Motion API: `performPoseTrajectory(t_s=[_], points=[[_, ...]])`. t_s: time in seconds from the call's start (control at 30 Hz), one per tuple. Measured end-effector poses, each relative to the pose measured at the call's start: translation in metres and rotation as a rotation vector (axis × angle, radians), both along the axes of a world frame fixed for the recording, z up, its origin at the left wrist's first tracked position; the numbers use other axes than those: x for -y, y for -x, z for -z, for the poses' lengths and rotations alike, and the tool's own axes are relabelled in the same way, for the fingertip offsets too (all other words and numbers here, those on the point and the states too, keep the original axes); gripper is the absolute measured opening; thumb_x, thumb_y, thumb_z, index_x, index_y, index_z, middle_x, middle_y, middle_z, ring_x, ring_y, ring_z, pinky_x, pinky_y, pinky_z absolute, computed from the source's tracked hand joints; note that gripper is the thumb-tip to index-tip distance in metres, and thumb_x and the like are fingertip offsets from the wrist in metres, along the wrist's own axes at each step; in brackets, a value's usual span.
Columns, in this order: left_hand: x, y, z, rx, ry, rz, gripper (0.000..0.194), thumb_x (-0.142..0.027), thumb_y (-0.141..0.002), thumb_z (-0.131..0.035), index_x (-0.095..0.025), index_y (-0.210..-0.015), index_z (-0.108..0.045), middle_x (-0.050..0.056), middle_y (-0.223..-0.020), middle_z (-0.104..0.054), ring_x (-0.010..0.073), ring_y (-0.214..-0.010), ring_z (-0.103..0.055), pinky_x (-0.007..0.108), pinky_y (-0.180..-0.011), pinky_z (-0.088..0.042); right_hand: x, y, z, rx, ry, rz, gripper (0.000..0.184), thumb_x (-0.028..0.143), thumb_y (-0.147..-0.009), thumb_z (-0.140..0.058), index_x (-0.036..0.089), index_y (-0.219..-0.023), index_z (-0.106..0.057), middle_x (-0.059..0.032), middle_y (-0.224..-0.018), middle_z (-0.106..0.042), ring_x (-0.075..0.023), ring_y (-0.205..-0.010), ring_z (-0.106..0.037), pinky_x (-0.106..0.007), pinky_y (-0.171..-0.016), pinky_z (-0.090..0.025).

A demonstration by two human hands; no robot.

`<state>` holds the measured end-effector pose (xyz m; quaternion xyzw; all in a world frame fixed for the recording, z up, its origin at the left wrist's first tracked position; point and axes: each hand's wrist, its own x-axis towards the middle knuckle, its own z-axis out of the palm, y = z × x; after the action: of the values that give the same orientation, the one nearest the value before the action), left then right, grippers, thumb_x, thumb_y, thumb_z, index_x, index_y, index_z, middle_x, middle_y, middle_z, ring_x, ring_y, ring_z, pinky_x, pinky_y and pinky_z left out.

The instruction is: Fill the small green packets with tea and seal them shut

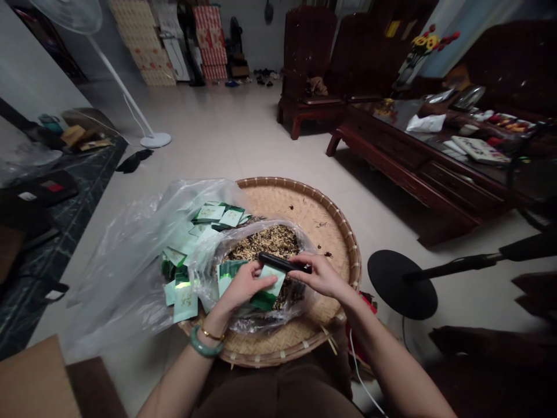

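Right hand (317, 274): your fingers pinch a black bar-shaped tool (276, 262) across the top of a green packet (273, 280).
Left hand (246, 285): your thumb and fingers pinch that packet, above grains (265, 241).
Grains: dark and pale, in a clear bag (256, 326) on your woven tray (315, 203).
Tray's left: loose packets (186, 303).

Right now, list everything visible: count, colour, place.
Tool: one, black, centre.
Held packet: one, green, centre.
Loose packets: many, green, tray's left.
Dry mix: one heap, speckled, in bag.
Plastic bags: two, clear, centre left.
Woven tray: one, tan, centre.
Fan: one, white, upper left.
Stacked boxes: several, cream and red, back.
Chairs: several, brown, back.
Low table: one, brown, right.
Flowers: bunch, yellow and red, right.
Round stand: one, black, right.
Other clutter: uncounted, mixed, edges.
Left hand: one, gripping packet.
Right hand: one, gripping tool.
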<state>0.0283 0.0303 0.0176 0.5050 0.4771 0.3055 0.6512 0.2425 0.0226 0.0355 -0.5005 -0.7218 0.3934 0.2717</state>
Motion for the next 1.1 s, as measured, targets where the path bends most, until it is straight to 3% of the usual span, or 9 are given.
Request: performPoseTrajectory(t_s=[0.1, 0.23, 0.47, 0.63, 0.73, 0.83, 0.9, 1.0, 1.1], points=[[-0.007, -0.001, -0.003, 0.110, -0.012, -0.106, 0.050, -0.039, -0.065, -0.075, -0.013, -0.106, -0.066, 0.007, -0.096, -0.071, 0.0173, -0.079, -0.063, 0.026, -0.070, -0.047, -0.002, 0.000, -0.001, 0.011, 0.006, -0.020, 0.020, 0.027, -0.079, -0.066, 0.018, -0.097, -0.070, -0.0068, -0.095, -0.071, -0.0225, -0.087, -0.063, -0.034, -0.078, -0.047], [-0.013, -0.002, -0.004, 0.139, -0.003, -0.119, 0.041, -0.044, -0.072, -0.070, -0.011, -0.097, -0.069, 0.008, -0.085, -0.071, 0.0155, -0.069, -0.061, 0.023, -0.061, -0.046, -0.005, 0.001, -0.003, 0.016, 0.026, -0.033, 0.022, 0.028, -0.078, -0.067, 0.019, -0.098, -0.070, -0.0061, -0.094, -0.071, -0.0219, -0.086, -0.064, -0.035, -0.078, -0.048], [-0.012, -0.005, -0.001, 0.143, 0.003, -0.180, 0.038, -0.045, -0.070, -0.071, -0.012, -0.089, -0.070, 0.006, -0.078, -0.071, 0.0154, -0.064, -0.061, 0.025, -0.059, -0.047, -0.009, 0.008, -0.003, 0.009, 0.064, -0.082, 0.025, 0.031, -0.082, -0.062, 0.018, -0.102, -0.069, -0.0075, -0.099, -0.072, -0.0224, -0.088, -0.064, -0.035, -0.080, -0.048], [-0.011, -0.004, -0.002, 0.131, 0.024, -0.153, 0.047, -0.041, -0.065, -0.075, -0.011, -0.099, -0.068, 0.002, -0.070, -0.067, 0.0119, -0.057, -0.057, 0.022, -0.054, -0.043, -0.009, 0.012, 0.003, -0.010, 0.032, -0.068, 0.022, 0.030, -0.083, -0.061, 0.018, -0.098, -0.070, -0.0063, -0.096, -0.071, -0.0210, -0.086, -0.063, -0.032, -0.077, -0.048], [-0.010, -0.001, -0.001, 0.049, 0.006, -0.050, 0.055, -0.031, -0.059, -0.080, -0.011, -0.107, -0.065, -0.006, -0.055, -0.057, 0.0070, -0.048, -0.048, 0.018, -0.048, -0.036, -0.008, 0.011, 0.006, -0.100, 0.184, -0.039, 0.026, 0.036, -0.082, -0.060, 0.018, -0.100, -0.069, -0.0021, -0.080, -0.070, -0.0154, -0.066, -0.060, -0.026, -0.060, -0.046], [-0.010, 0.004, -0.003, 0.041, 0.021, 0.016, 0.061, -0.026, -0.056, -0.081, -0.010, -0.113, -0.063, -0.005, -0.061, -0.061, 0.0087, -0.054, -0.052, 0.019, -0.053, -0.040, -0.006, 0.004, 0.006, -0.205, 0.425, -0.071, 0.037, 0.043, -0.079, -0.062, 0.017, -0.106, -0.066, 0.0043, -0.057, -0.058, -0.0088, -0.043, -0.045, -0.020, -0.041, -0.035], [-0.011, 0.009, -0.006, 0.033, 0.046, 0.034, 0.072, -0.026, -0.059, -0.080, -0.009, -0.124, -0.056, -0.003, -0.064, -0.064, 0.0101, -0.056, -0.055, 0.021, -0.055, -0.042, -0.006, -0.004, 0.005, -0.260, 0.485, -0.053, 0.041, 0.046, -0.078, -0.064, 0.016, -0.106, -0.065, 0.0063, -0.052, -0.052, -0.0073, -0.040, -0.041, -0.019, -0.038, -0.031], [-0.012, 0.016, -0.011, 0.011, 0.037, -0.002, 0.082, -0.029, -0.063, -0.078, -0.010, -0.135, -0.044, -0.005, -0.058, -0.062, 0.0097, -0.050, -0.054, 0.021, -0.052, -0.041, -0.006, -0.018, 0.008, -0.228, 0.410, 0.029, 0.043, 0.051, -0.078, -0.062, 0.015, -0.102, -0.066, 0.0027, -0.059, -0.059, -0.0094, -0.045, -0.048, -0.021, -0.041, -0.037], [-0.013, 0.017, -0.011, 0.082, 0.030, -0.064, 0.066, -0.031, -0.062, -0.079, -0.012, -0.121, -0.059, 0.001, -0.070, -0.069, 0.0124, -0.060, -0.060, 0.023, -0.058, -0.045, -0.005, -0.031, 0.023, -0.008, 0.162, 0.110, 0.043, 0.047, -0.075, -0.067, 0.017, -0.106, -0.065, -0.0062, -0.090, -0.069, -0.0197, -0.075, -0.063, -0.031, -0.065, -0.050]])
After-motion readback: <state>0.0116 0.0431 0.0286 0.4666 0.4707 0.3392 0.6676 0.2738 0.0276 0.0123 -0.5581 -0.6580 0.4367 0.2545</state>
